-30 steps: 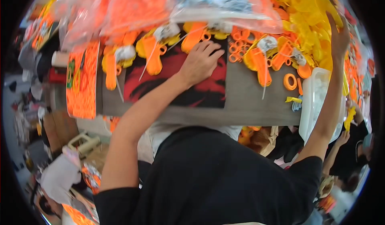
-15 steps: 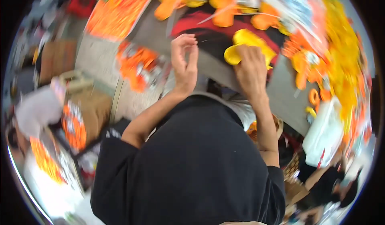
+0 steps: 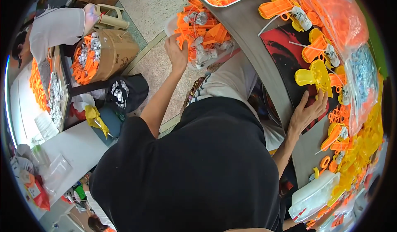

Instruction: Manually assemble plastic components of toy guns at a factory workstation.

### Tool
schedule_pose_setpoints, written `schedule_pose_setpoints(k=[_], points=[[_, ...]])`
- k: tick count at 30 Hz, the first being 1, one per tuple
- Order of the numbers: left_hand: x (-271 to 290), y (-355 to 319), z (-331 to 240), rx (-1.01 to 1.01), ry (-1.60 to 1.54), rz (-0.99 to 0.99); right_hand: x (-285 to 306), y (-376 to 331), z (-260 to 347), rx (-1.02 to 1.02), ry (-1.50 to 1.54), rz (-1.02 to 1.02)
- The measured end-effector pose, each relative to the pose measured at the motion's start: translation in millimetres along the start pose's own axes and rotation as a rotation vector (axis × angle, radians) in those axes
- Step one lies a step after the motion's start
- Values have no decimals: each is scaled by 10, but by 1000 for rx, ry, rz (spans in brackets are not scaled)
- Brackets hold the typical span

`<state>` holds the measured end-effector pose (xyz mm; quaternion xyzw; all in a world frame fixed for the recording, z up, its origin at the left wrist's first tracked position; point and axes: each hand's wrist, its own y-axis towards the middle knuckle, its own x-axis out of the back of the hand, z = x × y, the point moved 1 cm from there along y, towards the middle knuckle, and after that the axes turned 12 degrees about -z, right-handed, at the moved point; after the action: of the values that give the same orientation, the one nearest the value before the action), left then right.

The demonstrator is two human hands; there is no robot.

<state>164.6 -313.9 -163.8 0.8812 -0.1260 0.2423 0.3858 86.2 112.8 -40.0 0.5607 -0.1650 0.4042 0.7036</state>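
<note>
- Yellow shell [image 3: 318, 75], inward of bench [image 3: 246, 23] near edge, is being touched by spread right hand [image 3: 309, 113].
- Likely light, stiff, slick; rim grip is being advised.
- Left hand [image 3: 177, 55] is being held spread beside orange parts [image 3: 213, 31].

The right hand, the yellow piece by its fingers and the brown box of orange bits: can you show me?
Right hand [image 3: 307, 113]: head view, back of the hand.
Yellow piece [image 3: 319, 72]: head view, its middle.
Brown box [image 3: 111, 48]: head view, outer wall.

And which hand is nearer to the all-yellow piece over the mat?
Right hand, fingers at the edge of the yellow piece; left hand far off, beside orange parts.
</note>
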Motion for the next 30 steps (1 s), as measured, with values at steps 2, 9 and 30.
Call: schedule_pose_setpoints(k=[2, 9, 30], points=[[-230, 263, -42, 1, -44, 31, 12, 9, -5, -51, 15, 8], [-1043, 712, -432, -239, 534, 591, 33, -26, 0, -61, 17, -15], [760, 1145, -1622, 696, -1317, 764, 315, 226, 759, 89, 564, 5]])
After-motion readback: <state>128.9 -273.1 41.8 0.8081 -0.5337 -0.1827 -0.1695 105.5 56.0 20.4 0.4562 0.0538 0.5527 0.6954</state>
